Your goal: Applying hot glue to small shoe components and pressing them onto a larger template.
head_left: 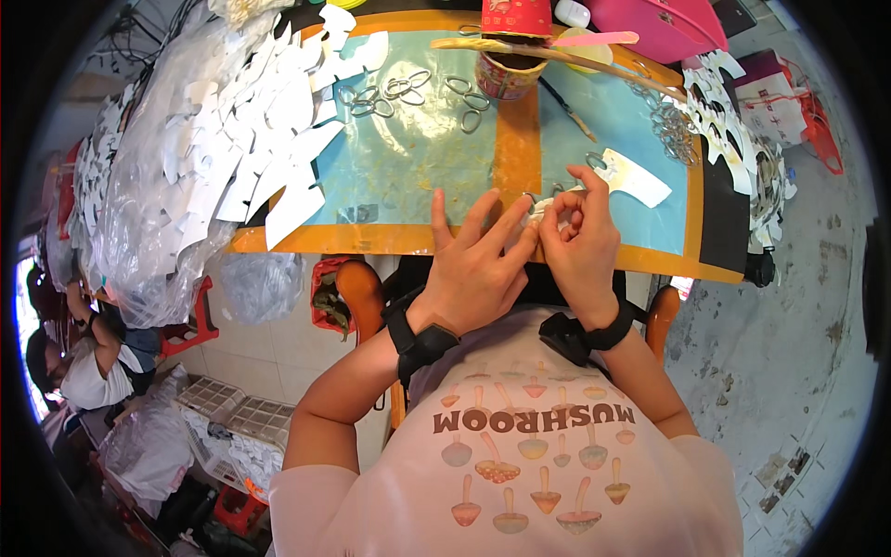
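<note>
At the table's near edge, my left hand [475, 267] has its outer fingers spread, while the fingertips nearest my right hand meet a small white piece [540, 208]. My right hand [585, 239] is closed, thumb and fingers curled at that same piece, its index finger raised. A bit of metal shows beside the piece; fingers hide most of it. Just beyond my right hand lies a flat white cut-out [639, 178] with a metal ring [595, 161] at its end. Loose oval metal rings [406, 88] lie farther off to the left, and more rings [675, 130] are heaped at the right.
White cut-outs [264, 121] pile up on clear plastic at the left. A red tin [509, 79] stands at the back with a wooden stick [580, 65] across it. A brush [568, 110] lies nearby. A pink bin [661, 28] stands back right. Another person [97, 367] sits far left.
</note>
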Demonstrator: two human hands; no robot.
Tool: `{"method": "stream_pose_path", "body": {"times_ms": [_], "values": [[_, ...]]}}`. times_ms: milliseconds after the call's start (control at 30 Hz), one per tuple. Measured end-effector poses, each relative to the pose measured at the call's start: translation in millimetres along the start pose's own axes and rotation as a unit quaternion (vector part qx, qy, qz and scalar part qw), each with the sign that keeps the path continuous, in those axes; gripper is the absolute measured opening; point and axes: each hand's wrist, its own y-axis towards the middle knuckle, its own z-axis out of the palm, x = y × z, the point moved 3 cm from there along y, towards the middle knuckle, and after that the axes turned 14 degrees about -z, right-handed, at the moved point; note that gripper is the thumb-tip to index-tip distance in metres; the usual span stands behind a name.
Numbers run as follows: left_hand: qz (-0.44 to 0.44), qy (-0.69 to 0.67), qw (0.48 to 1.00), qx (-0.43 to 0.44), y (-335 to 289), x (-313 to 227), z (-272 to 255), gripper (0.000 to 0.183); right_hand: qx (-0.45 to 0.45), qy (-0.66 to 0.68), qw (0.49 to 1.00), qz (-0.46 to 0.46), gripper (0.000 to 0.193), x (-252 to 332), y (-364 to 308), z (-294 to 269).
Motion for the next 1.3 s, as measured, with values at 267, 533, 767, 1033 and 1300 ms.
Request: {"method": "stream_pose_path", "body": {"times_ms": [267, 533, 767, 1033, 1300], "values": [[0.0, -0.003, 1.0, 0.008, 1.2, 0.2, -0.9, 0.042, 0.09, -0.022, 0.996, 0.016, 0.05, 4.2, 19.5, -10.0], [-0.001, -0.009, 1.0, 0.009, 2.5, -1.1, -1.1, 0.045, 0.057, 0.17, 0.981, 0.075, 0.042, -20.0, 19.7, -15.8], [0.011, 0.004, 1.0, 0.01, 1.3, 0.1, -1.5, 0.045, 0.08, 0.051, 0.995, 0.016, 0.04, 3.2, 16.5, -8.6], [0.002, -0.005, 1.0, 0.003, -0.3, 1.2, 0.5, 0.043, 0.037, 0.098, 0.992, 0.064, 0.045, -1.9, 12.1, -4.8], [-0.014, -0.012, 1.0, 0.019, 0.6, 1.8, -0.4, 0.04, -0.015, 0.046, 0.998, 0.035, 0.045, 0.5, 8.2, -0.4]]}}
